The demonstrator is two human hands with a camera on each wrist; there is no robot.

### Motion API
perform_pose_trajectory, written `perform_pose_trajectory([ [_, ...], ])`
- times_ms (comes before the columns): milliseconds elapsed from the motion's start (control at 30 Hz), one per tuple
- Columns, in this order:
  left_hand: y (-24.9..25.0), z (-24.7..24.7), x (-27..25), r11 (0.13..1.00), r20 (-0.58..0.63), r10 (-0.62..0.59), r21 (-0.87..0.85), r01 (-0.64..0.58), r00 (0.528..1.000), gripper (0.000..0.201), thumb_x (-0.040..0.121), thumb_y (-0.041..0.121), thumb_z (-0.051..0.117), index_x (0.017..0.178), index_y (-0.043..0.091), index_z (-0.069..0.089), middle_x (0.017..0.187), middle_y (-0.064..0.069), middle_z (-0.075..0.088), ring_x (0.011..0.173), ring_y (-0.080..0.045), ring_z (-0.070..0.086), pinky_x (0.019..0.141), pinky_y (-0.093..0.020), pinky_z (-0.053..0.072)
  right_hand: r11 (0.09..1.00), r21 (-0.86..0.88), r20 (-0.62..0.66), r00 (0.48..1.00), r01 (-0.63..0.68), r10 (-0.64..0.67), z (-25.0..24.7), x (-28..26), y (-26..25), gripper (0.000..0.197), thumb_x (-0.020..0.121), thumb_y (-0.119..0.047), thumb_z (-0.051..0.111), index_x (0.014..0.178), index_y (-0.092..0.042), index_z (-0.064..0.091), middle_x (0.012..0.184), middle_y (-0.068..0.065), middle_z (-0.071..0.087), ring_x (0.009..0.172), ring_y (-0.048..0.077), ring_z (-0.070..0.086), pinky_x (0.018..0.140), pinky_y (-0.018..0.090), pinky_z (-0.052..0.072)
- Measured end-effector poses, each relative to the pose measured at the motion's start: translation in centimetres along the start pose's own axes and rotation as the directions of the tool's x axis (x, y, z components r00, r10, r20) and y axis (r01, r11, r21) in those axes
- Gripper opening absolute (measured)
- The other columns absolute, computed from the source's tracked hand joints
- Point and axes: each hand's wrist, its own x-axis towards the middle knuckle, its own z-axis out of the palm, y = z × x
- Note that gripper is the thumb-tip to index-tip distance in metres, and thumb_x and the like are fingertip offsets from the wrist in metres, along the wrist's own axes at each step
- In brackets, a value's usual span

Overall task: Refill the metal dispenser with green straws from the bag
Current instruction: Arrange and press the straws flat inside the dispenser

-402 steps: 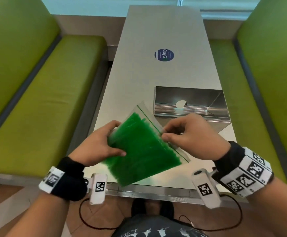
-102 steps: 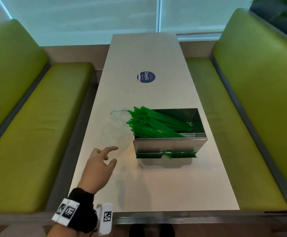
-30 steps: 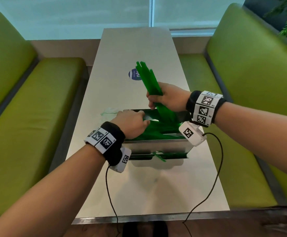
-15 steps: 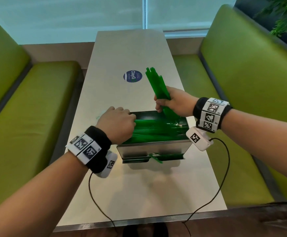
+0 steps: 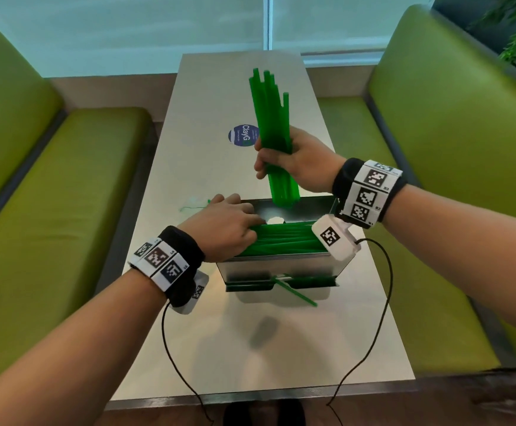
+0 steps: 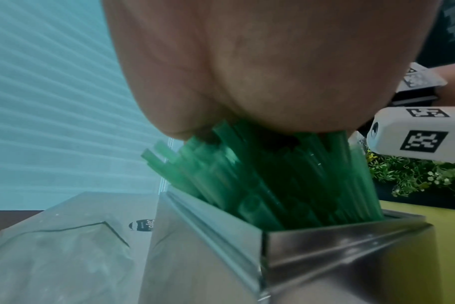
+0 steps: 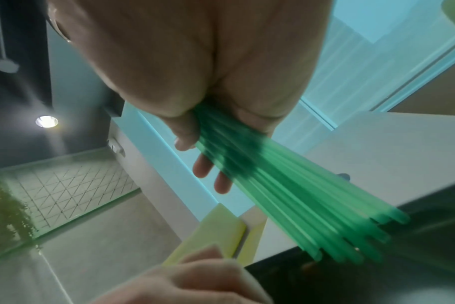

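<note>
Your left hand point(image 5: 224, 229) reaches palm-down into the left end of the metal dispenser point(image 5: 278, 269) on the tabletop point(image 5: 281, 348), fingers curled onto the stacked straws point(image 5: 284, 241), which lie lengthwise left to right. Your right hand point(image 5: 299, 162) is fisted around a bundle of green straws point(image 5: 273, 118), held nearly upright, lower ends just above the dispenser's far edge.

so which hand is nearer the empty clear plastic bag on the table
Left. The left hand rests on the green straws at the metal dispenser's left end, right beside the clear plastic bag. The right hand holds a straw bundle farther right.
</note>
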Motion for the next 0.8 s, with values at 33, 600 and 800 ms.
perform_pose_trajectory([
  [33, -0.1, 0.0, 0.0, 1.0, 0.003, 0.002, -0.011, -0.002, 1.0, 0.053, 0.094, 0.038, 0.027, 0.134, 0.031, 0.06, 0.116, 0.002, 0.061, 0.101, -0.022, 0.051, 0.085, -0.041, 0.044, 1.0, -0.015, 0.02, 1.0, -0.005, 0.005, 0.4, 0.0, 0.1, 0.01, 0.099, 0.002, 0.051, 0.106, -0.006, 0.051, 0.089, 0.019, 0.062, 0.082, 0.029, 0.064, 0.084, 0.041, 0.057],
  [600, -0.6, -0.1, -3.2, 0.734, -0.386, -0.455, -0.673, 0.092, 0.803, 0.034, 0.076, 0.001, 0.054, 0.097, 0.019, 0.073, 0.108, 0.003, 0.064, 0.108, -0.017, 0.055, 0.096, -0.03, 0.044, 0.475, -0.878, 0.182, 0.876, -0.06, 0.447, 1.7, -1.9, 4.6, 0.027, 0.099, -0.019, 0.055, 0.126, -0.012, 0.057, 0.115, 0.01, 0.066, 0.093, 0.024, 0.057, 0.08, 0.027, 0.037],
  [800, -0.2, 1.8, -2.9, 0.487, -0.119, -0.568, -0.847, 0.216, 0.815, 0.045, 0.097, 0.024, 0.045, 0.141, 0.022, 0.052, 0.136, 0.002, 0.055, 0.129, -0.014, 0.044, 0.111, -0.036, 0.036, 0.479, -0.874, 0.201, 0.837, -0.081, 0.509, 1.9, -1.5, 4.8, 0.026, 0.099, -0.021, 0.056, 0.123, -0.01, 0.059, 0.113, 0.01, 0.068, 0.092, 0.024, 0.059, 0.079, 0.027, 0.04],
])
